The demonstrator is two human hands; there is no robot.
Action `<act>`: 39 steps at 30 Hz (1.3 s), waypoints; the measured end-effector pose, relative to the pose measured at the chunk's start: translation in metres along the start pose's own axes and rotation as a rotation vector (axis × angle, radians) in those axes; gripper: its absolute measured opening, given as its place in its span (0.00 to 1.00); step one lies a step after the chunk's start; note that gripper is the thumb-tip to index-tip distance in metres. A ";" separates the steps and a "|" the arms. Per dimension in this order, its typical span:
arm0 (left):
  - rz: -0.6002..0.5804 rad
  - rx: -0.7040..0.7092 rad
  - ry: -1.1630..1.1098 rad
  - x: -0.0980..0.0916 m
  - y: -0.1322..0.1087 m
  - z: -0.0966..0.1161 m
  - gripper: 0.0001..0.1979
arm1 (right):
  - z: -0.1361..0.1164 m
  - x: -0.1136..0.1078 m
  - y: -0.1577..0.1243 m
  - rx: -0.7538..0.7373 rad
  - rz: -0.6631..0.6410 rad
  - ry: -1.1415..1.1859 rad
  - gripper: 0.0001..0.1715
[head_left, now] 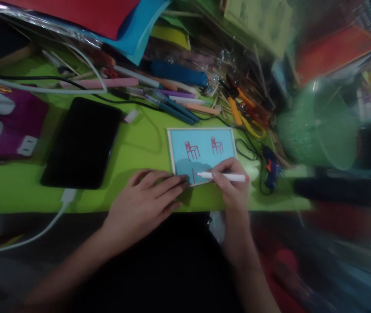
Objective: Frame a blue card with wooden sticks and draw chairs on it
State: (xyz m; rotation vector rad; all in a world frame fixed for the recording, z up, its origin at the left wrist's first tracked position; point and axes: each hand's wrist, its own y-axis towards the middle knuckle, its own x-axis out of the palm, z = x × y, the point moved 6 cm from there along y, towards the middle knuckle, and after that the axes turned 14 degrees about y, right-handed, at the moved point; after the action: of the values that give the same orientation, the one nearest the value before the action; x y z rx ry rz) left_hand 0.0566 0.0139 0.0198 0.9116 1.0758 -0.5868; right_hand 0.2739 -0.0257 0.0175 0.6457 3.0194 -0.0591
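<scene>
A light blue card [205, 134] with a pale frame lies on the green table. Two red chair drawings are in its upper half, and a short red line stands near its lower edge. My right hand [233, 178] grips a white marker [234, 177] with a red end, its tip just right of that line. My left hand [149, 191] rests flat with fingers spread, fingertips on the card's lower left corner.
Left of the card lies a black tablet [83, 143] with a white cable [53, 224]. Pens [179, 108], orange-handled scissors [253, 126] and sticks are heaped behind. To the right are a green basket [317, 124] and a blue glue gun [271, 167].
</scene>
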 end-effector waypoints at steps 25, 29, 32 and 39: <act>0.006 0.002 0.001 0.002 0.000 0.000 0.17 | -0.005 0.006 -0.002 -0.068 -0.039 -0.130 0.10; 0.018 0.006 -0.001 0.001 -0.001 0.000 0.17 | -0.005 0.006 -0.003 -0.094 -0.030 -0.149 0.11; 0.016 0.006 -0.002 0.002 -0.001 0.000 0.17 | -0.005 0.006 -0.003 -0.114 -0.007 -0.147 0.10; 0.005 -0.004 -0.002 0.003 -0.001 0.000 0.17 | -0.007 0.002 -0.002 -0.150 0.043 -0.155 0.09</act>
State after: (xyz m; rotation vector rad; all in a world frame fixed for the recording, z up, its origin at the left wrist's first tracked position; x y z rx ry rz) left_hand 0.0567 0.0135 0.0170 0.9099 1.0730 -0.5814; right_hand 0.2705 -0.0263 0.0242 0.6592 2.8270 0.1133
